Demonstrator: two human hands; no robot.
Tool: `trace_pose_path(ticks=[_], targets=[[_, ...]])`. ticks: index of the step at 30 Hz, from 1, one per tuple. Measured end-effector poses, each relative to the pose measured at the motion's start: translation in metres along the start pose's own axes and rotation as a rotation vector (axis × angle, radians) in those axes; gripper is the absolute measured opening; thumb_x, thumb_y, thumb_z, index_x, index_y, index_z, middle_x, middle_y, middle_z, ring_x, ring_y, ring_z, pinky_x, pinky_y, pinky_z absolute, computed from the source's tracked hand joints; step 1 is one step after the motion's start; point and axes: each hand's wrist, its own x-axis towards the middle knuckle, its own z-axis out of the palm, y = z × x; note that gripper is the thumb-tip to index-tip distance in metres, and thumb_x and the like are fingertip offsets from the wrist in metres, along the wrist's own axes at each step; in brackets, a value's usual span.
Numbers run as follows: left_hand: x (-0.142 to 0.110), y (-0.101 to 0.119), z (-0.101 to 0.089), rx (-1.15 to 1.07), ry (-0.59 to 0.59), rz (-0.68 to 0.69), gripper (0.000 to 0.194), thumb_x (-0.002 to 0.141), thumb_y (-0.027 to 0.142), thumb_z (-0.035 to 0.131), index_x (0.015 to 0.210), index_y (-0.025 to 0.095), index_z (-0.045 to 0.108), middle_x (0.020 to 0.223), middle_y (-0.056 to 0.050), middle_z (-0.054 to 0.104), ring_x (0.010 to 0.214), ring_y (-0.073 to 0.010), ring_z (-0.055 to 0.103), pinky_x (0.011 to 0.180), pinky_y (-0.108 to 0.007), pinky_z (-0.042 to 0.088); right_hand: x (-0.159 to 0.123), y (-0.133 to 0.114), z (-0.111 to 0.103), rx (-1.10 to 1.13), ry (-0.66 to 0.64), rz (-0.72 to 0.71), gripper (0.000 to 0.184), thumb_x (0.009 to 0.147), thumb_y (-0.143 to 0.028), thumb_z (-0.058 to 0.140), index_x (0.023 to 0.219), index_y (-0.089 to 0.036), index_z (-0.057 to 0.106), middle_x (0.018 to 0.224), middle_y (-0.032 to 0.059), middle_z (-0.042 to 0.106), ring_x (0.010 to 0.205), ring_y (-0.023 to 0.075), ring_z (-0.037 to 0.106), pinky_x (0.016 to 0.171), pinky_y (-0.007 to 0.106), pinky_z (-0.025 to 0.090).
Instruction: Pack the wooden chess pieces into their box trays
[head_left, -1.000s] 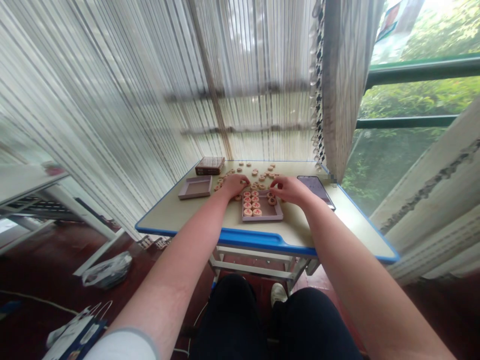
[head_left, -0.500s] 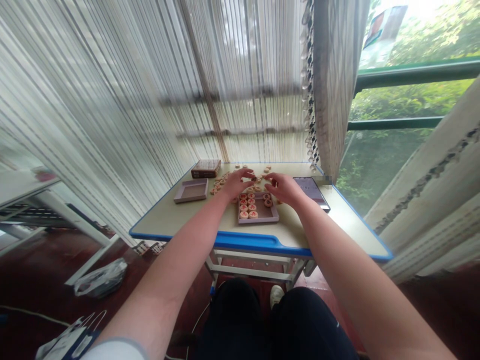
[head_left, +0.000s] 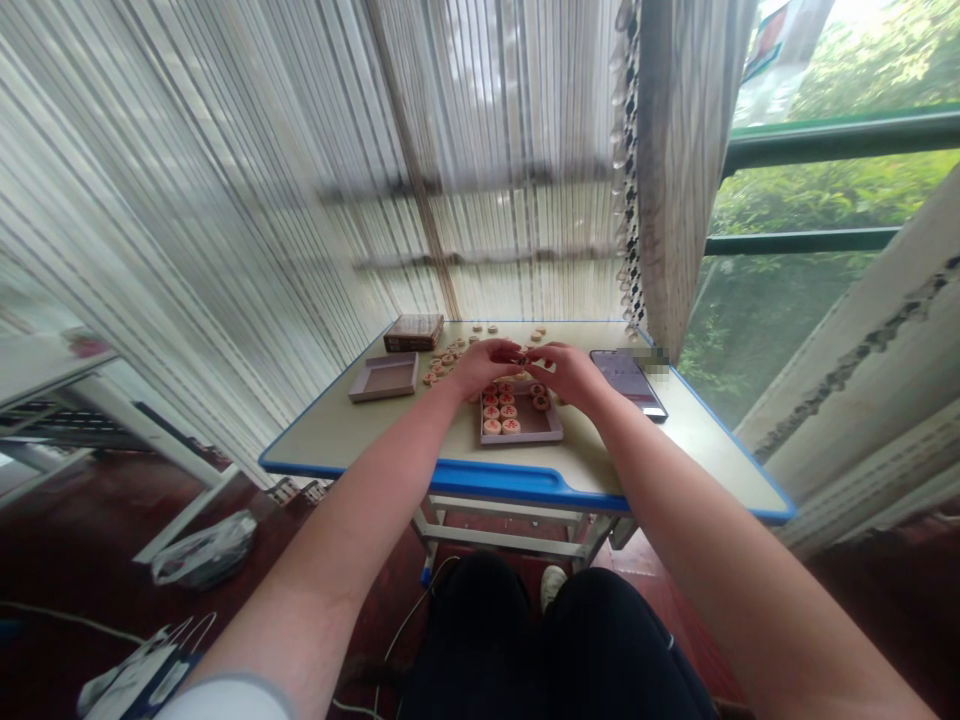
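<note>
My left hand (head_left: pixel 484 366) and my right hand (head_left: pixel 564 370) meet above the far edge of a shallow box (head_left: pixel 540 428). Their fingertips close together on a small round Chinese chess piece (head_left: pixel 523 359), partly hidden by the fingers. In the box, two columns of red-marked Chinese chess pieces (head_left: pixel 510 411) line the left side, and two dark-marked pieces (head_left: pixel 540 402) lie in its far right corner. Loose Chinese chess pieces (head_left: pixel 448 357) are scattered on the table beyond and left of my hands, some covered by them.
A matching shallow tray (head_left: pixel 385 378) lies on the left of the table (head_left: pixel 322 440), with a brown box (head_left: pixel 414 332) behind it. A phone or tablet (head_left: pixel 628 383) lies right of my right hand. Fringed curtains (head_left: pixel 480 230) hang behind the table.
My hands were apart over the loose pieces. The left moved right and the right moved slightly left, so their fingertips now meet around one piece. The boxed pieces look unchanged.
</note>
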Motion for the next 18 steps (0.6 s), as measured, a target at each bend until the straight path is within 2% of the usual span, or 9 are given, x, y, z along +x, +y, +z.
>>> trace_pose_path(ticks=[5, 8, 10, 14, 18], targets=[[-0.001, 0.005, 0.003, 0.044, 0.034, 0.026, 0.048, 0.06, 0.023, 0.077, 0.104, 0.011, 0.062, 0.103, -0.013, 0.068, 0.094, -0.0195, 0.064, 0.087, -0.038, 0.049, 0.003, 0.003, 0.001, 0.049, 0.021, 0.077, 0.024, 0.076, -0.034, 0.062, 0.095, -0.02, 0.069, 0.09, 0.005, 0.068, 0.075, 0.0155, 0.059, 0.073, 0.028, 0.045], [-0.001, 0.007, 0.002, 0.21, 0.103, 0.041, 0.042, 0.066, 0.029, 0.073, 0.104, 0.013, 0.065, 0.107, -0.013, 0.066, 0.094, -0.0194, 0.063, 0.087, -0.037, 0.049, 0.002, 0.007, -0.003, 0.063, 0.0, 0.135, 0.026, 0.075, -0.037, 0.063, 0.093, -0.02, 0.068, 0.089, 0.005, 0.068, 0.073, 0.0151, 0.059, 0.069, 0.027, 0.045], [-0.003, 0.008, 0.002, 0.345, 0.11, 0.043, 0.035, 0.071, 0.033, 0.068, 0.101, 0.015, 0.068, 0.106, -0.011, 0.067, 0.095, -0.0199, 0.062, 0.089, -0.037, 0.047, 0.0, 0.01, -0.007, 0.078, -0.047, 0.16, 0.027, 0.073, -0.039, 0.063, 0.092, -0.019, 0.068, 0.088, 0.0045, 0.068, 0.071, 0.0147, 0.058, 0.065, 0.026, 0.045], [-0.007, 0.012, 0.002, 0.536, 0.004, -0.009, 0.029, 0.073, 0.037, 0.063, 0.093, 0.019, 0.072, 0.097, -0.007, 0.071, 0.095, -0.0213, 0.062, 0.09, -0.035, 0.045, -0.004, 0.01, -0.015, 0.129, -0.221, 0.216, 0.026, 0.071, -0.038, 0.064, 0.089, -0.02, 0.069, 0.086, 0.0037, 0.067, 0.066, 0.0133, 0.057, 0.057, 0.024, 0.044], [-0.01, 0.014, 0.002, 0.559, -0.087, -0.11, 0.035, 0.073, 0.041, 0.062, 0.098, 0.018, 0.071, 0.095, -0.006, 0.071, 0.09, -0.0207, 0.063, 0.083, -0.032, 0.047, -0.006, 0.005, -0.02, 0.15, -0.34, 0.322, 0.029, 0.07, -0.038, 0.065, 0.092, -0.021, 0.07, 0.074, 0.0018, 0.065, 0.057, 0.0113, 0.054, 0.05, 0.022, 0.041]])
